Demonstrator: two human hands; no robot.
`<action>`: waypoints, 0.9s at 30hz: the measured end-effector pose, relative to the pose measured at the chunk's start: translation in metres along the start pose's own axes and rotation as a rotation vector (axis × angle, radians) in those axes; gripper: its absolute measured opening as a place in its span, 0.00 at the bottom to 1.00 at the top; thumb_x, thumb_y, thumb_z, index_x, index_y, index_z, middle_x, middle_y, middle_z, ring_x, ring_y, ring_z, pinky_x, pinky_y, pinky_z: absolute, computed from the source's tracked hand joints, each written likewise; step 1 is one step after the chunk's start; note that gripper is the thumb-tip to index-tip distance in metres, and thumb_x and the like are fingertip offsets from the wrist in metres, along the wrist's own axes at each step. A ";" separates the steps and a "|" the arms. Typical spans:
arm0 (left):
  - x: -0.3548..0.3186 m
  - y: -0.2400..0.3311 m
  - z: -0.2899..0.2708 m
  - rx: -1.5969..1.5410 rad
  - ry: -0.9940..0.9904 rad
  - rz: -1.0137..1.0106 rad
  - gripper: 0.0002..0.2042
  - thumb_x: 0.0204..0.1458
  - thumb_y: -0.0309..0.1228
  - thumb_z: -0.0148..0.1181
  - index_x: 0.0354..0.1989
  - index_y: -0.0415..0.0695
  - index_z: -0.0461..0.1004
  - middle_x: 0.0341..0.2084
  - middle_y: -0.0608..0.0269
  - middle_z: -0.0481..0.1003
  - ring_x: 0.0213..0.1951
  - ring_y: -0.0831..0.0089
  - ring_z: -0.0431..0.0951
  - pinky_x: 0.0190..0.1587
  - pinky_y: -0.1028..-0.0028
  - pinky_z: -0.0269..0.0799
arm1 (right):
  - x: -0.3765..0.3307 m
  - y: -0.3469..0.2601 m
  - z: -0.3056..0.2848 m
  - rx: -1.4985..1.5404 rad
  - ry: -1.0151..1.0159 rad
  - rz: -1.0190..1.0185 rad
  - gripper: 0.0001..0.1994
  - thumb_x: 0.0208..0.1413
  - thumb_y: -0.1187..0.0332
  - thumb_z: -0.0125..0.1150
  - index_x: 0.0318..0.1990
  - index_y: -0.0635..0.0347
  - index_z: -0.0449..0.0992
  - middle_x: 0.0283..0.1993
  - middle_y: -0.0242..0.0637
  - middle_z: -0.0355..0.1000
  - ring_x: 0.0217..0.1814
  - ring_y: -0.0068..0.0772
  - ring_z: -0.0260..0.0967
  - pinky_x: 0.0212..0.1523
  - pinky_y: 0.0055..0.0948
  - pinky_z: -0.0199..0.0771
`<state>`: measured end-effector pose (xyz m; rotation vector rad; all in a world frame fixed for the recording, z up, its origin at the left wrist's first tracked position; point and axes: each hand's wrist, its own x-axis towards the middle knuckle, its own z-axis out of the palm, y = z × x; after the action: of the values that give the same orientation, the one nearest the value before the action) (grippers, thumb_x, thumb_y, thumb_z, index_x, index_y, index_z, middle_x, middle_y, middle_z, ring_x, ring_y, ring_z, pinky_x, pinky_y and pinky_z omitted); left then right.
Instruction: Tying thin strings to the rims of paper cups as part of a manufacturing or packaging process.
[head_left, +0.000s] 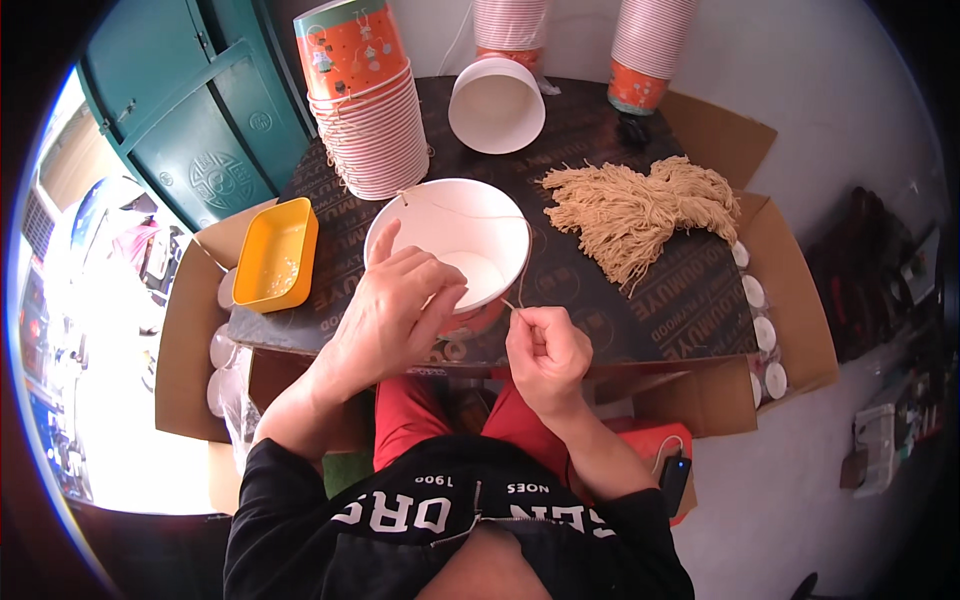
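A white-lined paper bucket (490, 215) with an orange outside stands in front of me near the table's front edge. My left hand (395, 305) is over its near left rim. Its thumb and index finger come together in a pinch, while another finger points up; what the pinch holds is hidden. A thin tan string (525, 285) hangs from the rim's far left, crosses the mouth and passes down the right side. Just right of the bucket, the fingers of my right hand (548, 355) are closed on the string's end.
A tall stack of paper buckets (375, 140) stands behind, left of a bucket on its side (497, 108). Tan strings (645, 210) lie bundled at right, and a yellow tray (277, 255) at left. Open cartons (790, 290) flank the dark table (640, 320). More stacks (650, 50) rise behind.
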<state>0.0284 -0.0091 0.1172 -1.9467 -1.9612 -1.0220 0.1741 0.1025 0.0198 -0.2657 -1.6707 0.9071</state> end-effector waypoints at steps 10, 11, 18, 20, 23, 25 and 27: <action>0.012 -0.003 -0.009 -0.007 -0.077 -0.064 0.03 0.55 0.25 0.59 0.31 0.39 0.76 0.23 0.56 0.75 0.33 0.56 0.78 0.67 0.47 0.51 | 0.001 0.006 0.004 -0.034 0.005 -0.041 0.08 0.50 0.85 0.65 0.29 0.64 0.71 0.16 0.33 0.65 0.14 0.26 0.64 0.16 0.26 0.61; 0.012 -0.004 -0.009 -0.008 -0.077 -0.065 0.03 0.55 0.25 0.59 0.31 0.39 0.76 0.23 0.56 0.75 0.33 0.56 0.78 0.67 0.47 0.51 | 0.001 0.006 0.004 -0.036 0.003 -0.042 0.08 0.50 0.85 0.65 0.29 0.64 0.71 0.16 0.33 0.65 0.14 0.26 0.64 0.16 0.26 0.61; 0.024 -0.013 -0.010 -0.055 -0.294 -0.022 0.09 0.54 0.23 0.58 0.42 0.40 0.79 0.32 0.54 0.79 0.39 0.56 0.79 0.60 0.55 0.64 | 0.000 0.007 0.006 -0.037 -0.005 -0.042 0.08 0.50 0.85 0.65 0.29 0.64 0.71 0.16 0.33 0.65 0.14 0.27 0.64 0.16 0.26 0.61; 0.031 -0.018 -0.010 -0.074 -0.343 0.010 0.10 0.53 0.24 0.59 0.44 0.39 0.78 0.34 0.53 0.79 0.40 0.56 0.79 0.56 0.59 0.69 | 0.001 0.006 0.007 -0.035 -0.001 -0.043 0.08 0.50 0.85 0.65 0.29 0.64 0.72 0.16 0.34 0.66 0.14 0.28 0.65 0.17 0.27 0.62; 0.041 -0.024 -0.007 -0.152 -0.467 0.036 0.12 0.53 0.25 0.59 0.46 0.38 0.78 0.35 0.54 0.79 0.41 0.57 0.79 0.48 0.64 0.72 | 0.001 0.006 0.009 -0.007 -0.001 -0.021 0.08 0.49 0.85 0.65 0.30 0.65 0.72 0.17 0.35 0.67 0.15 0.29 0.65 0.17 0.28 0.63; 0.047 -0.023 -0.007 -0.290 -0.568 -0.054 0.13 0.55 0.26 0.54 0.46 0.36 0.77 0.38 0.48 0.80 0.43 0.52 0.79 0.50 0.62 0.72 | 0.002 0.007 0.009 -0.014 -0.002 -0.031 0.07 0.49 0.85 0.65 0.30 0.65 0.72 0.18 0.36 0.67 0.15 0.30 0.66 0.18 0.29 0.64; 0.053 -0.026 -0.004 -0.327 -0.604 -0.028 0.13 0.55 0.27 0.54 0.47 0.36 0.77 0.38 0.47 0.80 0.43 0.53 0.80 0.50 0.62 0.72 | 0.004 0.007 0.010 -0.024 -0.004 -0.044 0.07 0.49 0.85 0.65 0.30 0.65 0.73 0.18 0.37 0.68 0.15 0.31 0.66 0.18 0.29 0.64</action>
<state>-0.0036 0.0338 0.1426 -2.6639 -2.2184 -0.8704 0.1620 0.1055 0.0171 -0.2427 -1.6852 0.8561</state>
